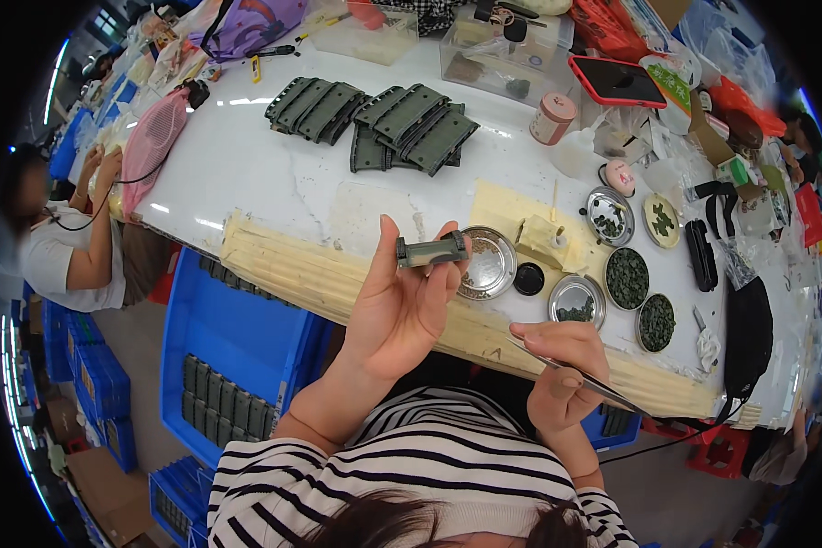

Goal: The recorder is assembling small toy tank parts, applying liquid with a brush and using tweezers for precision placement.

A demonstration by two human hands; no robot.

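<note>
Watching my feed remotely: left hand (pixel 400 315)'s pinching a small green part (pixel 432 252) over the counter (pixel 237 173)'s front edge, left of a steel dish (pixel 490 265); right hand (pixel 564 365)'s gripping tweezers (pixel 605 391), tips clear of it.

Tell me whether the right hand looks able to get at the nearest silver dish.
Probably yes: the right hand, holding tweezers, looks close to the silver dish, with nothing visible blocking the way.
</note>
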